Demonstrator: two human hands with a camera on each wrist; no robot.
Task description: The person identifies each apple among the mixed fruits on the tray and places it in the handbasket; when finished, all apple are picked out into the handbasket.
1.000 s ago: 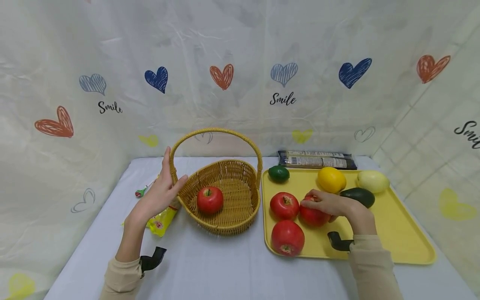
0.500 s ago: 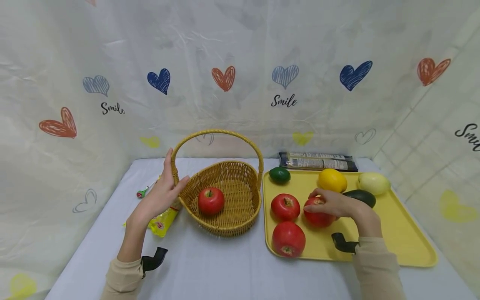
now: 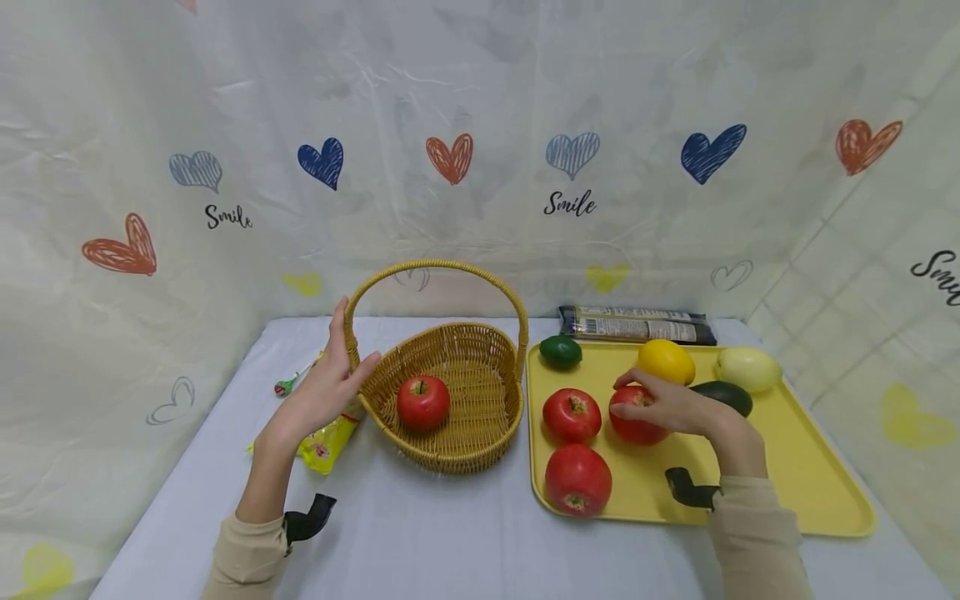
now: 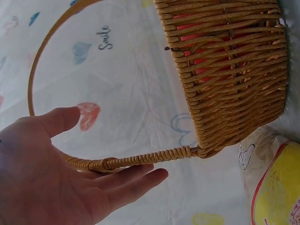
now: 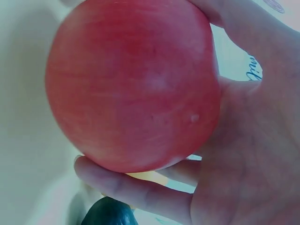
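Observation:
My left hand (image 3: 322, 398) rests against the left side of the handle of a wicker basket (image 3: 468, 460), its fingers straight and thumb apart. Inside the basket sits one red apple (image 3: 423, 404). Over the yellow tray (image 3: 795, 487), my right hand (image 3: 675, 407) grips another red apple (image 3: 637, 430). The right wrist view shows this apple (image 5: 136, 84) between the thumb and the fingers (image 5: 140, 191). Two more red apples, one behind (image 3: 572, 416) and one in front (image 3: 577, 481), lie on the tray's left part.
Also on the tray are a small green fruit (image 3: 560, 352), a lemon (image 3: 666, 362), a dark avocado (image 3: 724, 397) and a pale green fruit (image 3: 748, 369). Dark packets (image 3: 637, 325) lie behind it. A yellow packet (image 3: 327, 442) and a lollipop (image 3: 285, 387) lie left of the basket.
The right hand has shifted slightly right and away with its apple, and a gap now shows between that apple and its neighbour. The left hand stays at the basket handle.

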